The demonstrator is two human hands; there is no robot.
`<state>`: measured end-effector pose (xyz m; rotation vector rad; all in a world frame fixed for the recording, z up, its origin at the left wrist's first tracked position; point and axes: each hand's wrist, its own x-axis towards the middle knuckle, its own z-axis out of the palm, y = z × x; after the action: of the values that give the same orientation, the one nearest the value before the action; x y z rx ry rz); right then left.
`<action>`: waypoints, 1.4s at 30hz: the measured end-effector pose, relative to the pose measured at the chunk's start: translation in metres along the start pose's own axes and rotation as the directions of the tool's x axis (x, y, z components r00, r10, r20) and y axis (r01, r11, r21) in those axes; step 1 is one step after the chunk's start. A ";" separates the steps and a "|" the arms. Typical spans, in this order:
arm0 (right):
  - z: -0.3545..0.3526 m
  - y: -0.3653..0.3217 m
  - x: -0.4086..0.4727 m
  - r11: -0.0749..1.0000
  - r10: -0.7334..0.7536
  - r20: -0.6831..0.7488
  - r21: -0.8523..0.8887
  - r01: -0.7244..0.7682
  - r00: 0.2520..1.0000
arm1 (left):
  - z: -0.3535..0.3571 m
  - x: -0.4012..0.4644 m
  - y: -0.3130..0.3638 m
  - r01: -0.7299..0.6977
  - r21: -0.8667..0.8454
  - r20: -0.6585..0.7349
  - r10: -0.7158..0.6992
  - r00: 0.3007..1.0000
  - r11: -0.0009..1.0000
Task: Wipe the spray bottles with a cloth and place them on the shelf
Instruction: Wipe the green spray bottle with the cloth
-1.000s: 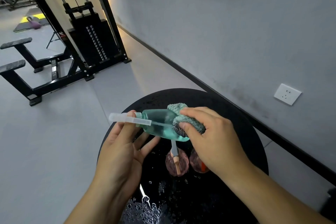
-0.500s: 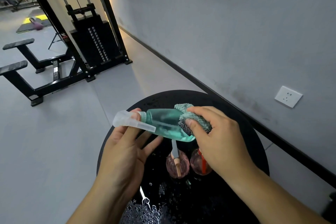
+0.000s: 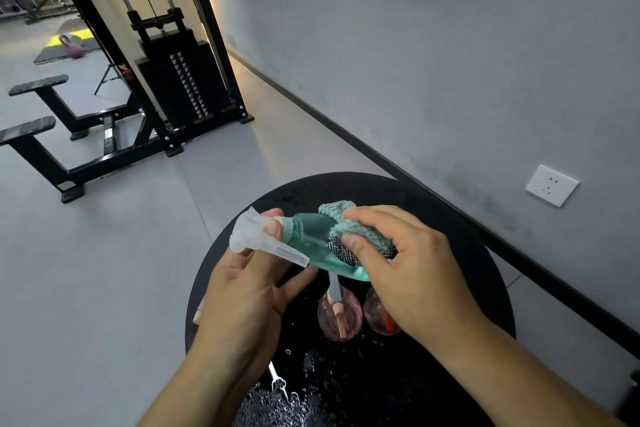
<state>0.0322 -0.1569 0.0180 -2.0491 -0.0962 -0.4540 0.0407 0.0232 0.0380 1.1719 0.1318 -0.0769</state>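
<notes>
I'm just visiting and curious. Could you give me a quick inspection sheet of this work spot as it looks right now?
Surface: round black table, wet with droplets.
Job's things: teal bottle held sideways; teal cloth pressed on it; two pink bottles standing below.
Clutter: nothing seen.
Hands: left hand pinches the clear cap; right hand grips the cloth.
Cables: weight machine cables only.
Surroundings: grey wall, wall socket, bench, kettlebell.

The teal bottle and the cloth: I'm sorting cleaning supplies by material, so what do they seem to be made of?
Teal bottle: probably clear tinted plastic, glossy; liquid shows through, and its frosted cap looks like translucent plastic. Cloth: apparently soft knitted or terry fabric, matte, with a looped texture and a mesh patch on one face.
</notes>
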 end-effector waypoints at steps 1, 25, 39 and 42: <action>-0.001 0.000 0.001 1.000 -0.002 0.000 -0.009 0.002 1.000 | -0.001 0.000 0.000 -0.005 -0.001 0.004 0.005 1.000 1.000; -0.010 0.006 0.008 0.995 0.104 -0.105 -0.001 -0.104 0.989 | 0.001 0.001 -0.004 -0.124 0.119 0.065 0.117 0.991 0.985; -0.006 0.005 0.005 0.997 0.069 -0.129 0.045 -0.063 0.989 | -0.006 0.006 -0.004 -0.132 0.030 0.002 0.132 0.991 0.991; 0.000 -0.001 0.000 0.998 0.013 -0.076 0.055 -0.009 0.997 | -0.004 0.004 -0.007 -0.106 0.041 0.020 0.106 0.994 0.994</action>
<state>0.0323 -0.1568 0.0192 -1.9755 -0.0510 -0.5167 0.0433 0.0246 0.0297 1.2176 0.0528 0.0038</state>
